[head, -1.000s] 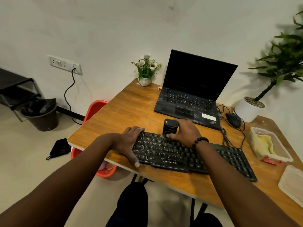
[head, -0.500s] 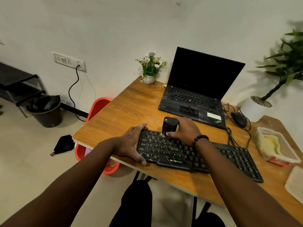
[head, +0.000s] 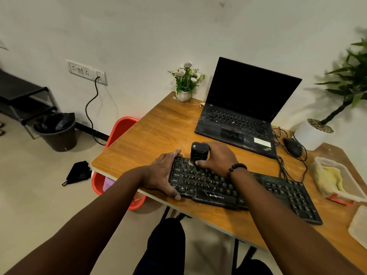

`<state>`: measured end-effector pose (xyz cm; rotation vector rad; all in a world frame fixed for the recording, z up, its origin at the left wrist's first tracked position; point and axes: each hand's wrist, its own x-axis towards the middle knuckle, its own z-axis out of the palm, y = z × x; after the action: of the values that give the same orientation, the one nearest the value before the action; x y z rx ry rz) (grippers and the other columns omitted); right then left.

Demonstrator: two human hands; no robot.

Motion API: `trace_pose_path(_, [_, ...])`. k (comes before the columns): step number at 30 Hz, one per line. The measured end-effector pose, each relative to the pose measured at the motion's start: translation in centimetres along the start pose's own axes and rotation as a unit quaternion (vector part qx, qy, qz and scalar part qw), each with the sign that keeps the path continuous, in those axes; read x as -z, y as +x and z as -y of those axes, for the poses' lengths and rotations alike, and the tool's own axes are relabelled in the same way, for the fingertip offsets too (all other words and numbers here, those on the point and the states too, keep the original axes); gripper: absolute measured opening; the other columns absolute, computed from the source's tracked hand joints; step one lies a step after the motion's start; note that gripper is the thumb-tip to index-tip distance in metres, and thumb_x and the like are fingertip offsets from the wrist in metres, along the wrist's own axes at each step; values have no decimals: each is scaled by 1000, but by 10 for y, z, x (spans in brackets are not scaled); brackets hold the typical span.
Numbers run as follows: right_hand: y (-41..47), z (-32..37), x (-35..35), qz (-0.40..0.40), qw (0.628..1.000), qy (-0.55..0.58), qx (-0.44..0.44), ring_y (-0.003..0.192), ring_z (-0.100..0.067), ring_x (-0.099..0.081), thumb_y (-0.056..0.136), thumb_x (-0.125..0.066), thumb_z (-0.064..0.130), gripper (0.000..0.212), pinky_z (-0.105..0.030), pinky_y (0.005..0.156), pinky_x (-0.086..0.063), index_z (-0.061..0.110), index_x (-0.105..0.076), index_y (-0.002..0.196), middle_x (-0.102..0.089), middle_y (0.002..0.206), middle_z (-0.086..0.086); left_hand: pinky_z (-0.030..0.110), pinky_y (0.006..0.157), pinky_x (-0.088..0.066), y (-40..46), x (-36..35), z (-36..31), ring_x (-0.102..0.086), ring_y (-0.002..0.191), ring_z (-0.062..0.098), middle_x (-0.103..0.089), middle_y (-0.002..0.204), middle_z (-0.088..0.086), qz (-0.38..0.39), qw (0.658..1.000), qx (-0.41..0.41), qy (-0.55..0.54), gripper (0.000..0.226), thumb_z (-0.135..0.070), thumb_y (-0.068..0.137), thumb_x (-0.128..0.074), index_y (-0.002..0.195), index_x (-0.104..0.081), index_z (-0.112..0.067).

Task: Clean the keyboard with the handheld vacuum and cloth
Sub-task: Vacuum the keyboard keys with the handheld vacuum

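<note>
Head view, the only 1: the black keyboard lies along the near edge of the wooden desk, its left end near the desk's left corner. R hand has fingers curled round the small black handheld vacuum, standing it upright w/ the nozzle down on the top key rows at the keyboard's left end. L hand clamps that left end, thumb along the front edge, fingers over the back edge, lightly spread. Yellow cloth sits folded in a clear plastic tub at the right, well apart from both hands.

Step in hand, as I judge it: vacuuming, cloth not yet used. To do it well: keep the nozzle flat on the keys, go row by row left to right, slow enough to lift grit from the gaps, and keep the L hand pinning the board so it doesn't skid off the near edge.

Around: open laptop behind the keyboard, screen dark; black mouse and a tangle of cable just beyond the keyboard's right half, likely to snag if the board shifts. Small flower pot at the back, larger potted plant at right, 2nd clear container at the desk's right edge. On the floor: a red tub partly under the desk, a dark bin, a black pouch.
</note>
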<state>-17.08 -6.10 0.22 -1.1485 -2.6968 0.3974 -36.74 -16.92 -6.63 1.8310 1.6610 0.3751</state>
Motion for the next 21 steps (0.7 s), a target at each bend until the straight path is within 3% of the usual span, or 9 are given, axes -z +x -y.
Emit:
trace_pose_path(2, [4, 2, 1, -29, 997, -73, -15, 99, -15, -54, 77, -75, 37, 37, -28, 70, -44, 25, -62, 109, -65, 103, 6, 49, 121, -16, 0, -1, 1, -9, 147, 22, -8, 159, -4, -3, 1000, 5, -2, 152, -71, 45, -85, 152, 17, -37])
trace_pose_path(6, [5, 6, -4, 4, 999, 35, 14, 90, -10, -57, 73, -77, 39, 31, -31, 74, -50, 29, -62, 97, -65, 95, 11, 47, 122, -15, 1, -1, -1, -7, 148, 22, -6, 160, -3, -3, 1000, 7, -3, 152, -65, 49, -89, 154, 17, -33])
trace_pose_path(10, [6, 11, -5, -41, 996, -80, -3, 96, -15, -50, 76, -75, 41, 35, -30, 71, -46, 24, -61, 103, -64, 99, 7, 44, 122, -14, 0, -1, -1, -7, 147, 21, -7, 160, -3, -5, 1000, 3, -9, 153, -60, 53, -91, 155, 18, -27])
trace_pose_path(13, [9, 16, -4, -16, 999, 23, 16, 91, -13, -57, 74, -77, 37, 29, -27, 70, -48, 25, -60, 94, -65, 94, 8, 44, 122, -13, 0, -2, -1, -7, 147, 20, -7, 159, -2, -8, 1000, 2, -10, 154, -59, 52, -91, 155, 19, -26])
trace_pose_path(17, [7, 20, -6, -23, 998, -51, -2, 102, -16, -50, 76, -74, 39, 31, -34, 74, -48, 26, -61, 101, -65, 99, 8, 48, 122, -13, 1, -1, 1, -5, 148, 22, -5, 160, -3, -1, 999, 14, -31, 157, -67, 46, -88, 153, 22, -32])
trace_pose_path(21, [12, 23, -4, -23, 999, 38, 9, 92, -11, -57, 73, -78, 36, 30, -31, 74, -50, 25, -63, 97, -66, 97, 9, 48, 123, -11, 1, 2, 0, -1, 149, 21, 0, 162, -4, 12, 999, 12, -34, 159, -69, 45, -86, 153, 23, -30])
